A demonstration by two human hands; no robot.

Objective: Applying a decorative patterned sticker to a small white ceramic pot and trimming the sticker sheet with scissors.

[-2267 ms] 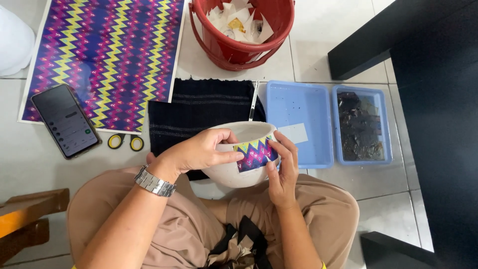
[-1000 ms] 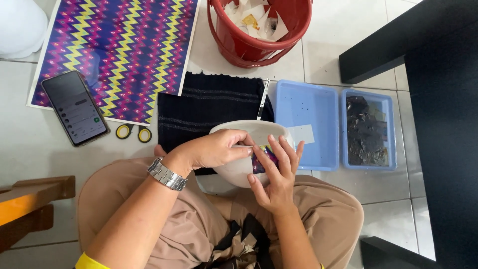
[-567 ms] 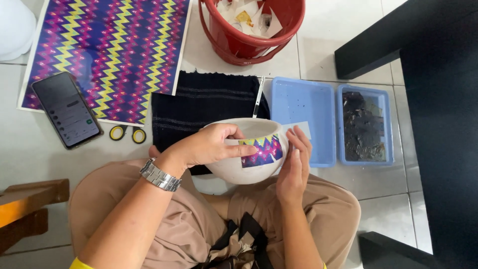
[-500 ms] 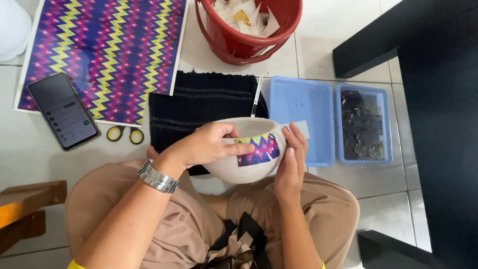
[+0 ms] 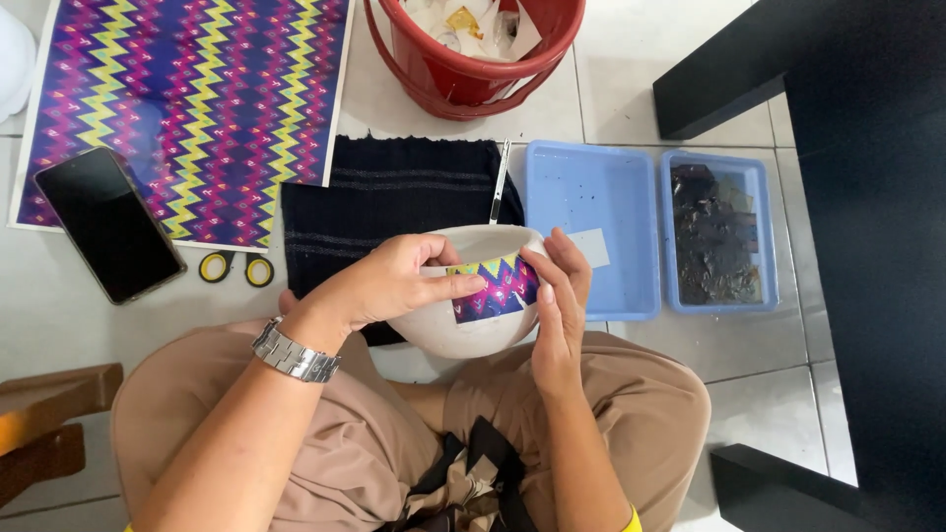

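A white bowl (image 5: 463,330) rests tilted over my lap, its outside facing me. A piece of zigzag-patterned paper (image 5: 496,289) in purple, pink and yellow lies on the bowl's side. My left hand (image 5: 389,281) grips the bowl's rim, thumb pressing the paper's left edge. Fingers of my right hand (image 5: 560,296) press the paper's right edge against the bowl. A metal watch (image 5: 294,355) is on my left wrist.
A large zigzag-patterned sheet (image 5: 187,108), a black phone (image 5: 108,225) and yellow-handled scissors (image 5: 235,268) lie on the tiled floor at left. A dark cloth (image 5: 394,187), red bucket (image 5: 473,59), and two blue trays (image 5: 591,227) (image 5: 717,232) sit ahead. Black furniture (image 5: 867,197) stands right.
The bowl has been turned in my hands so the patterned paper faces up again. My right hand moved from covering the paper to pressing its right edge.
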